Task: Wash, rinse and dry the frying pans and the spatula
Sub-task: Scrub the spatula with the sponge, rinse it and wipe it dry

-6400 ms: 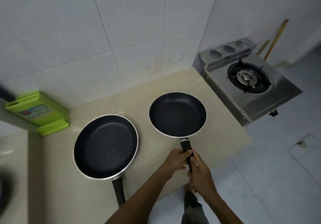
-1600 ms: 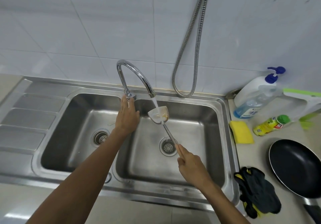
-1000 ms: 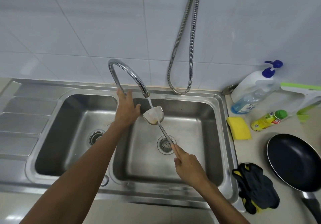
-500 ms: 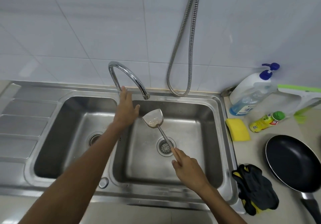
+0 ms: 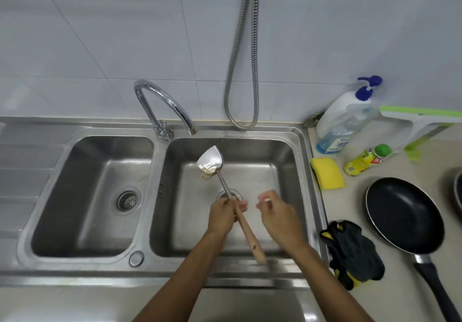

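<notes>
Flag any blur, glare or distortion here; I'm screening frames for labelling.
Head view throughout: wide-angle distortion slants the wall tiles toward the edges; the right hand is motion-blurred; the spatula gripped by the left hand is sharp; soft glare streaks the faucet; shadows are faint.

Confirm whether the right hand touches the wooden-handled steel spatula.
Apart. Head view shows sink floor between the right hand and the spatula; only the left hand grips it.

Left grip curled round soiled spatula handle, over right sink basin, right grip loose alongside, frying pan on surface
</notes>
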Tool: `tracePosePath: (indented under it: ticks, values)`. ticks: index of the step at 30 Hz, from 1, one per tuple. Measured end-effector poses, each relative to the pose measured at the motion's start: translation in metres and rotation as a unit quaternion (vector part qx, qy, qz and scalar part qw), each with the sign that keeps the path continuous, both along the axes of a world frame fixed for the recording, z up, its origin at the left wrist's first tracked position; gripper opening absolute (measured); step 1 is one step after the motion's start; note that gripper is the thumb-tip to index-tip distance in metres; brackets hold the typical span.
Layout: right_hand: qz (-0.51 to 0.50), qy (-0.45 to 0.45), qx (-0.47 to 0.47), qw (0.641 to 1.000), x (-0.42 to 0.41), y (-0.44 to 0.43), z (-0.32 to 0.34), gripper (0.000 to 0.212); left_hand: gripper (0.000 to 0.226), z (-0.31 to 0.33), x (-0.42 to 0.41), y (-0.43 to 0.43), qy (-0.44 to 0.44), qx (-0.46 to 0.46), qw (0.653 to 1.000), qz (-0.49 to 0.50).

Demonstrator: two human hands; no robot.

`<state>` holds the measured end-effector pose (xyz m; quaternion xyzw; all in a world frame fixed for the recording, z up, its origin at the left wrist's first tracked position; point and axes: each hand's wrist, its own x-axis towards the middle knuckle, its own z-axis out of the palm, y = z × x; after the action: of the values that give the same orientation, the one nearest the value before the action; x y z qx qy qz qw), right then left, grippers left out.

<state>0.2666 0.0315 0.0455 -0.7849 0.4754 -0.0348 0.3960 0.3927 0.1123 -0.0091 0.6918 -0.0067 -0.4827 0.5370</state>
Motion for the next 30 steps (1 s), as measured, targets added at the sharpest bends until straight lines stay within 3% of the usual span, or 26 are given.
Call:
tracePosePath:
  ticks: [2,4,7,9,11,14,17,20,22,24,26,27,30]
  values:
    - [-0.07,-0.007,-0.153,0.986,-0.014,-0.055,-0.007,0.015,0.028,-0.001,0.002,-0.003,0.009,0.007,1.0,0.016]
    - [-0.108,0.034,-0.244,0.963,-0.029,-0.112,-0.023,0.023,0.026,-0.001,0.0,-0.001,0.013,0.009,1.0,0.017]
    - [-0.067,0.179,-0.27,0.944,-0.054,-0.166,-0.063,0.045,0.02,0.003,-0.004,0.003,0.023,-0.001,0.999,0.025]
    - [-0.043,0.225,-0.23,0.946,-0.065,-0.176,-0.075,0.048,0.017,0.007,-0.007,0.003,0.023,-0.005,0.999,0.034]
    - [-0.069,0.204,-0.19,0.958,-0.067,-0.174,-0.074,0.046,0.017,0.011,-0.008,0.004,-0.002,0.005,0.999,0.034]
    - [-0.048,0.12,-0.254,0.959,-0.048,-0.147,-0.061,0.037,0.019,0.015,-0.01,0.005,-0.04,0.013,0.999,0.025]
    - [0.115,-0.04,-0.235,0.964,-0.005,-0.077,-0.045,0.036,0.022,0.022,-0.017,0.005,-0.05,0.011,0.999,-0.005]
    - [0.258,-0.117,-0.234,0.93,0.038,-0.027,-0.044,0.026,0.031,0.037,-0.02,0.009,-0.104,0.019,0.993,-0.049]
    - [0.249,-0.105,-0.305,0.913,0.059,-0.044,-0.052,0.022,0.033,0.047,-0.022,0.019,-0.136,0.007,0.988,-0.07]
    - [0.175,-0.045,-0.351,0.919,0.073,-0.085,-0.048,0.021,0.032,0.058,-0.029,0.027,-0.122,-0.015,0.988,-0.09]
    - [0.115,-0.031,-0.381,0.917,0.084,-0.106,-0.037,0.005,0.03,0.066,-0.037,0.03,-0.11,-0.023,0.989,-0.098]
    - [0.115,-0.058,-0.396,0.909,0.087,-0.104,-0.035,0.003,0.031,0.068,-0.038,0.03,-0.114,-0.023,0.989,-0.092]
    - [0.241,-0.083,-0.367,0.895,0.079,-0.092,-0.041,0.011,0.034,0.073,-0.03,0.028,-0.126,-0.021,0.989,-0.076]
